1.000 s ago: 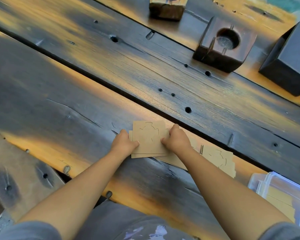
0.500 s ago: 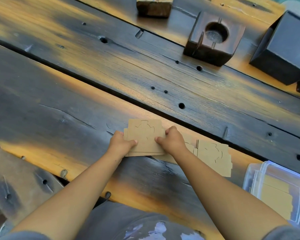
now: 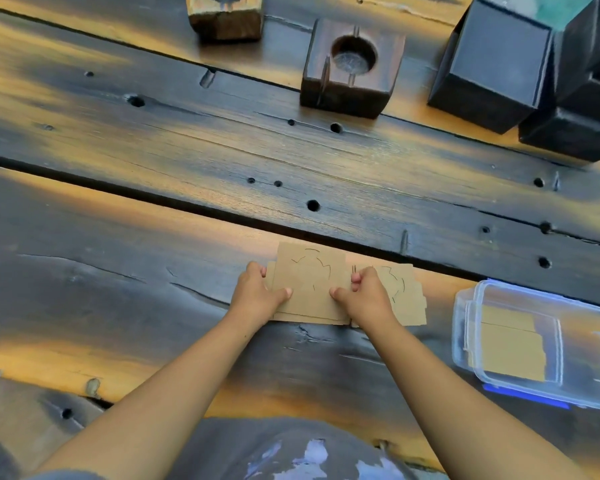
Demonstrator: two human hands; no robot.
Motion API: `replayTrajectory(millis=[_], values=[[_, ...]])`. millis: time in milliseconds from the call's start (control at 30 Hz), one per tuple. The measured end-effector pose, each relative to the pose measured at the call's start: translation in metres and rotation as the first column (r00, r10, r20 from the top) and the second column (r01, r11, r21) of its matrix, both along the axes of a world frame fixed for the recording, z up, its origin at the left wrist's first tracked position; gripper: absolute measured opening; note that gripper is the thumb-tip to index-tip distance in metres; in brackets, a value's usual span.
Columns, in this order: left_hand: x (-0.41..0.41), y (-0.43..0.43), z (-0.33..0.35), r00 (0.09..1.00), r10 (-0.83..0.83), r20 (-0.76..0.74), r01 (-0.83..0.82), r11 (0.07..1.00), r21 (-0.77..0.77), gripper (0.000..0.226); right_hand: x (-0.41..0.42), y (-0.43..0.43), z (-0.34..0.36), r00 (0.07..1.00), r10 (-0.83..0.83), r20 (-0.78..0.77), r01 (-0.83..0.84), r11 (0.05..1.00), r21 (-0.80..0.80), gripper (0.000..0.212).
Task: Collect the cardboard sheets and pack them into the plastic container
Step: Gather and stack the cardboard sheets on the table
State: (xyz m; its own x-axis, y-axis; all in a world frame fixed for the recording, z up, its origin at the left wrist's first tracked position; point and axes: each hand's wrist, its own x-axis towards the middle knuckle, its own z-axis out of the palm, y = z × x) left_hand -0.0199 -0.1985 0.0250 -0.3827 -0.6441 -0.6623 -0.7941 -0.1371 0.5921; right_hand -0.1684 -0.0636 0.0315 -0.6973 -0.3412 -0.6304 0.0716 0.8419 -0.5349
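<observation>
Head view: both hands pinch a cardboard stack point(image 3: 309, 289), left hand point(image 3: 257, 299) and right hand point(image 3: 364, 299) on its side edges, just left of the plastic container point(image 3: 534, 341). Container holds sheets already, I think. Thin, light, bendy stuff, so grip the edges.

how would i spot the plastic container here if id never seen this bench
Start at the dark wooden table and follow its near plank to the right edge of the view, right of both hands. The plastic container lies there: clear, rounded corners, tan cardboard showing inside, unlike the opaque black boxes at the far side.
</observation>
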Motion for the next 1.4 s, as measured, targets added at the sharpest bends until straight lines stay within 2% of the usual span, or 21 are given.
replayTrajectory(millis=[133, 300, 533, 767, 900, 1133, 1267, 1400], values=[[-0.009, 0.009, -0.005, 0.996, -0.06, 0.062, 0.061, 0.998, -0.003, 0.046, 0.001, 0.01, -0.005, 1.0, 0.026, -0.006, -0.025, 0.996, 0.088, 0.037], [-0.008, 0.01, -0.011, 0.983, -0.142, 0.117, 0.146, 0.989, -0.032, 0.049, 0.014, 0.007, -0.01, 0.974, 0.174, -0.143, -0.144, 0.969, 0.199, 0.033], [0.005, 0.001, -0.013, 0.982, -0.074, 0.173, 0.095, 0.989, -0.112, 0.058, 0.024, -0.007, -0.01, 0.955, 0.254, -0.151, -0.223, 0.955, 0.198, 0.041], [0.02, -0.009, -0.013, 0.985, -0.028, 0.172, 0.047, 0.993, -0.106, 0.062, 0.032, -0.014, -0.008, 0.974, 0.2, -0.111, -0.184, 0.974, 0.132, 0.044], [0.026, -0.007, -0.012, 0.989, -0.036, 0.145, 0.05, 0.994, -0.095, 0.065, 0.032, -0.014, -0.007, 0.968, 0.224, -0.115, -0.202, 0.964, 0.171, 0.049], [0.016, 0.001, -0.01, 0.982, -0.035, 0.184, 0.044, 0.998, -0.045, 0.055, 0.032, -0.021, -0.01, 0.98, 0.195, -0.041, -0.187, 0.972, 0.143, 0.055], [0.02, -0.001, -0.013, 0.992, 0.047, 0.115, -0.057, 0.995, 0.087, 0.05, 0.023, -0.015, -0.011, 0.99, 0.141, 0.028, -0.143, 0.982, 0.12, 0.051], [0.017, 0.005, -0.009, 0.996, 0.058, 0.07, -0.064, 0.994, 0.094, 0.05, 0.019, 0.0, -0.009, 0.992, 0.12, 0.036, -0.122, 0.989, 0.081, 0.046]])
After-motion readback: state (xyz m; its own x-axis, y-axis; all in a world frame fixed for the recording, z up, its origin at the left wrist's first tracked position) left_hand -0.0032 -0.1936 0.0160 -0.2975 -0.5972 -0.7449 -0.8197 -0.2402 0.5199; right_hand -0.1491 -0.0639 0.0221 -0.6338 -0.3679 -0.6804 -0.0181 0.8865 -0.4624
